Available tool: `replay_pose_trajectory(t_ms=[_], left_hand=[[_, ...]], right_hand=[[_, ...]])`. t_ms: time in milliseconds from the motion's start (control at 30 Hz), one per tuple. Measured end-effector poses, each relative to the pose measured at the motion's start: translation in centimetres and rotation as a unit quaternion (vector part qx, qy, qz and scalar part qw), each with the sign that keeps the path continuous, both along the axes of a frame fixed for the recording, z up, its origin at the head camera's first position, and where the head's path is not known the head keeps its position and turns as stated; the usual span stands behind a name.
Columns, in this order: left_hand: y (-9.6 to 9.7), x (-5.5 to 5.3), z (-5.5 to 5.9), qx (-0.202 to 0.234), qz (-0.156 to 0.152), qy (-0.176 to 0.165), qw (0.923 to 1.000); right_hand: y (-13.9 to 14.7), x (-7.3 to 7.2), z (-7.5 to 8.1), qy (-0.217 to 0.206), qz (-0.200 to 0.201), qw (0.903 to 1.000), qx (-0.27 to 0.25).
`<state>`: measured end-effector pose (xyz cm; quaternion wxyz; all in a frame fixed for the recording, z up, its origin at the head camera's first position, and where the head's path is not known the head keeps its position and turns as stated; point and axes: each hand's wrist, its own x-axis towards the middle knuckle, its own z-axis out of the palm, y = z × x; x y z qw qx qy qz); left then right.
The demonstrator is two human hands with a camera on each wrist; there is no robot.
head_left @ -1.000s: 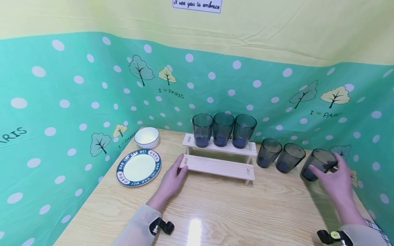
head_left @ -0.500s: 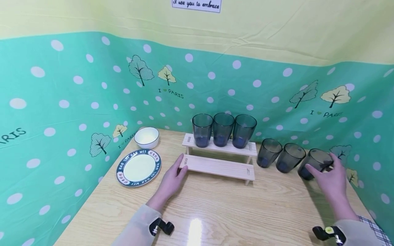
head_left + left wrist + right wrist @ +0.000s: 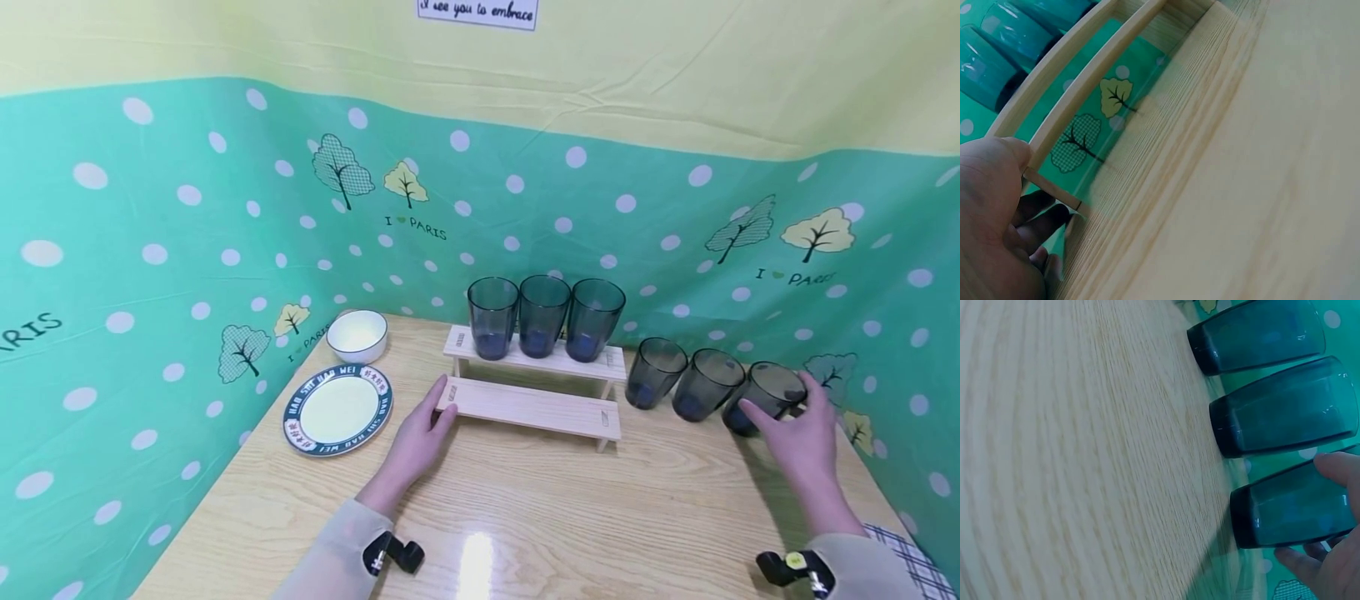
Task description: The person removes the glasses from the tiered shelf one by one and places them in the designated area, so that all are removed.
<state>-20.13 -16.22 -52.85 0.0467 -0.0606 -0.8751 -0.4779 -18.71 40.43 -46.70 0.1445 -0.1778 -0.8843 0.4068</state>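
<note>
My right hand grips a dark smoked glass, thumb on the near side and fingers around the far side. This glass stands upright on the table at the right end of a row. Beside it are a middle glass and a left glass. My left hand holds the left end of a two-tier wooden shelf rack. In the left wrist view the thumb lies at the edge of the lower board, with the fingers curled under its end. Three more glasses stand on the upper tier.
A white bowl and a blue-rimmed plate sit on the left of the wooden table. A green dotted cloth hangs behind and along both sides. Checked fabric lies at the right edge.
My right hand has shifted the glass a little to the left, closer to the middle glass of the row. The left hand and the rack have stayed put.
</note>
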Motion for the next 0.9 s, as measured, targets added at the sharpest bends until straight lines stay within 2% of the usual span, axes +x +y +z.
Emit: replay_pose_trajectory(t_ms=[400, 567, 733, 900], left_hand=[[0.0, 0.1, 0.1, 0.001, -0.001, -0.001, 1.0000], [0.0, 0.0, 0.0, -0.002, -0.002, 0.000, 1.0000], [-0.1, 0.0, 0.0, 0.003, -0.002, 0.000, 1.0000], [0.0, 0.1, 0.0, 0.005, -0.003, 0.003, 1.0000]], right_hand=[[0.0, 0.2, 0.1, -0.006, 0.010, 0.9999, 0.000], [-0.3, 0.9, 1.1, -0.003, 0.005, 1.0000, -0.006], [-0.8, 1.6, 2.6, 0.024, 0.014, 0.9995, 0.018], [-1.4, 1.9, 3.7, 0.032, 0.025, 0.9985, 0.038]])
